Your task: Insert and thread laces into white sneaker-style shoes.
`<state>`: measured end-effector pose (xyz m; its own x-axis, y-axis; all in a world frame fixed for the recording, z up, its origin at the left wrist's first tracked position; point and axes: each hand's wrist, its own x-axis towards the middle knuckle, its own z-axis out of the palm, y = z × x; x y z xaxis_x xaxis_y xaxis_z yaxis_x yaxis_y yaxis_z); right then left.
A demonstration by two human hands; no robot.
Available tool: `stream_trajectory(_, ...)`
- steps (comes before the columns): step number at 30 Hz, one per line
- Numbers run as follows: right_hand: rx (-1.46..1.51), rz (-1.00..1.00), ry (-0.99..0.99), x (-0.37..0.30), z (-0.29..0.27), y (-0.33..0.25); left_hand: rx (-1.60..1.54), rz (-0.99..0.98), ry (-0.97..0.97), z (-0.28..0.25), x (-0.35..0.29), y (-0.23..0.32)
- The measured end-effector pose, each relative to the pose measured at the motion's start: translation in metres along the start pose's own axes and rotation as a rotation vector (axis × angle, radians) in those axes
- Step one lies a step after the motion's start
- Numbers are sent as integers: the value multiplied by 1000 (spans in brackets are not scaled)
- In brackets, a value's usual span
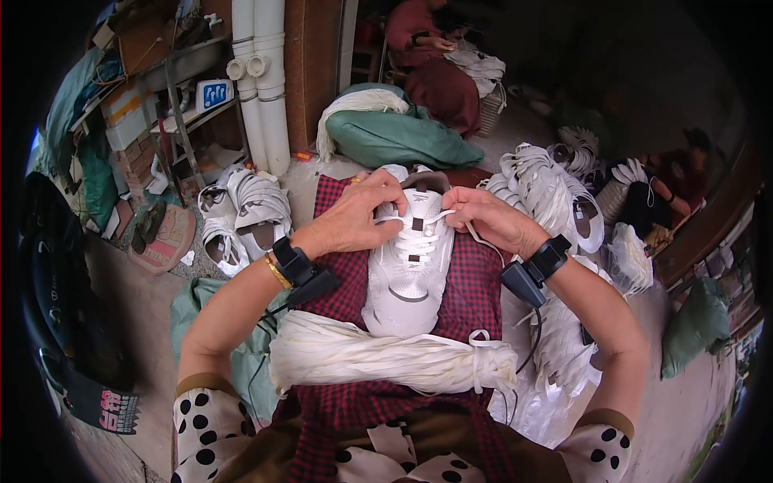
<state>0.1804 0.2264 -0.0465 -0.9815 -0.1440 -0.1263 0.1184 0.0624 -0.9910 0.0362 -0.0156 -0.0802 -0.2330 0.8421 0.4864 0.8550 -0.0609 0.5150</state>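
Note:
A white sneaker [408, 278] lies on a red-and-black checked cloth over my lap, its toe toward me. White shoelace [415, 243] crosses the lower part of its tongue in several rows. At the upper left eyelets, my left hand [358, 216] pinches one side of the lace between thumb and fingers. My right hand [493, 220] grips the lace's other side at the right edge of the opening, and a loose length trails below it. A thick bundle of white laces [378, 354], tied at its right end, rests across my lap just below the toe.
White sneakers [245, 213] are piled on the left floor, and more sneakers [543, 193] are stacked at the right. Behind my lap sits a green sack [394, 137] with white laces on top. Two people work in the darker area beyond. White pipes [262, 88] stand against the wall.

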Motion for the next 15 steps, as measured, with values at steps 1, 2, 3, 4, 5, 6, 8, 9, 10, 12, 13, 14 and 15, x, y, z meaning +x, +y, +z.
stream_trajectory(1, -96, -46, 16, -2, 11, -2, 49, -18, -8, -2, -2, 1)
stream_trajectory(2, -193, -92, 31, -3, 18, -6, 98, -36, -16, -3, -3, 1)
stream_trajectory(3, -383, -65, 116, -6, 21, -12, 96, -37, -15, -3, -1, 1)
stream_trajectory(4, -384, -62, 114, -9, 22, -16, 76, -51, -33, -3, 4, 1)
stream_trajectory(5, -810, -351, 301, -12, 23, -20, 56, -66, -50, -2, 6, 2)
stream_trajectory(6, -1229, -653, 490, -14, 24, -25, 57, -66, -47, -1, 6, 2)
stream_trajectory(8, -1073, -556, 433, -18, 37, -27, 19, -103, -39, 0, 4, 3)
stream_trajectory(9, -1139, -574, 342, -20, 43, -24, 18, -98, -37, 3, 5, 2)
stream_trajectory(10, -1200, -595, 243, -19, 52, -20, 41, -86, -12, 5, 3, 0)
stream_trajectory(12, -1291, -611, 184, -21, 68, -16, 63, -73, 23, 7, 2, -4)
stream_trajectory(13, -1332, -589, 197, -22, 73, -12, 44, -87, 46, 9, 3, -4)
stream_trajectory(14, -1374, -566, 210, -22, 76, -9, 24, -101, 69, 11, 5, -4)
stream_trajectory(15, -1411, -556, 279, -19, 74, -5, 23, -107, 83, 13, 5, -5)
